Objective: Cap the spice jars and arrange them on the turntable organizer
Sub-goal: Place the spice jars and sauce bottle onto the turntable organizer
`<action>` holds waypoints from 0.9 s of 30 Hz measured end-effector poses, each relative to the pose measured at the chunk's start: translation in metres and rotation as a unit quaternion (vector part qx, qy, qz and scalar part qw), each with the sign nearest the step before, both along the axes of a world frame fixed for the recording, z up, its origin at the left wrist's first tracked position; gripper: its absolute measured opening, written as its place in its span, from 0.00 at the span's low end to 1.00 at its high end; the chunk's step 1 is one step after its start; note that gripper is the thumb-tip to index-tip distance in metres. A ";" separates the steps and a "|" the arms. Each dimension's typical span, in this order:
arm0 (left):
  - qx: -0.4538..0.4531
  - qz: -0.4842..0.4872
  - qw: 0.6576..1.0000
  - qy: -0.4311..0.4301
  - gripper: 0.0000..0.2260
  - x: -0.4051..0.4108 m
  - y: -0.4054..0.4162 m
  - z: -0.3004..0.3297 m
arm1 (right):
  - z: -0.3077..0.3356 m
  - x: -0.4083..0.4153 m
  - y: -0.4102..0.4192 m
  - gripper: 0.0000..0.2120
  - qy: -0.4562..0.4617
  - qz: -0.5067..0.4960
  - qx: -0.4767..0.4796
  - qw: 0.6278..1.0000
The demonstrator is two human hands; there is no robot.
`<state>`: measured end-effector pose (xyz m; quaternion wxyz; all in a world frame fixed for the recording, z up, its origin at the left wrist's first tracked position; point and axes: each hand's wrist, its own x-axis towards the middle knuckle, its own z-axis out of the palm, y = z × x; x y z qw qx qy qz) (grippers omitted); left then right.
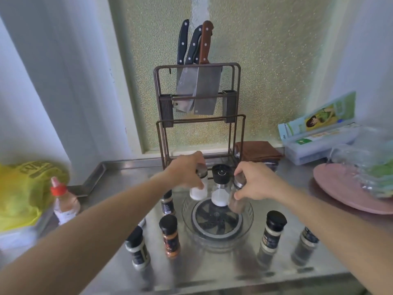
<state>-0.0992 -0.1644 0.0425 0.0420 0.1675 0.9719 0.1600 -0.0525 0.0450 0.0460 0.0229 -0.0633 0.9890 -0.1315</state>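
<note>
Glass jars look rigid, smooth and breakable, so grip low on the body. Left hand (187,170) wraps the white-filled jar (198,189); right hand (254,180) pinches the brown-spice jar (237,201), both at the turntable organizer (217,235)'s far rim.

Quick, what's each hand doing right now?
Left hand: closed around the white jar.
Right hand: closed around the brown jar.

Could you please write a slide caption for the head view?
Both hands set glass jars, left hand and right hand, at the back of the turntable.
</note>
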 end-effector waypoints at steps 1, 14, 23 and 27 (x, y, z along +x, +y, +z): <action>0.002 0.006 1.000 -0.003 0.32 -0.004 0.003 -0.008 | -0.004 -0.001 -0.001 0.33 -0.001 -0.006 0.005 1.000; 0.005 0.024 1.000 0.013 0.33 -0.018 0.018 -0.047 | -0.038 -0.016 -0.004 0.30 0.024 -0.026 0.046 0.998; -0.017 0.061 0.993 0.098 0.36 0.017 -0.046 -0.002 | -0.029 -0.004 0.003 0.38 0.039 -0.039 0.028 0.998; -0.062 0.162 0.977 0.126 0.30 0.042 -0.137 0.011 | -0.018 0.006 -0.003 0.37 0.096 -0.048 0.018 0.994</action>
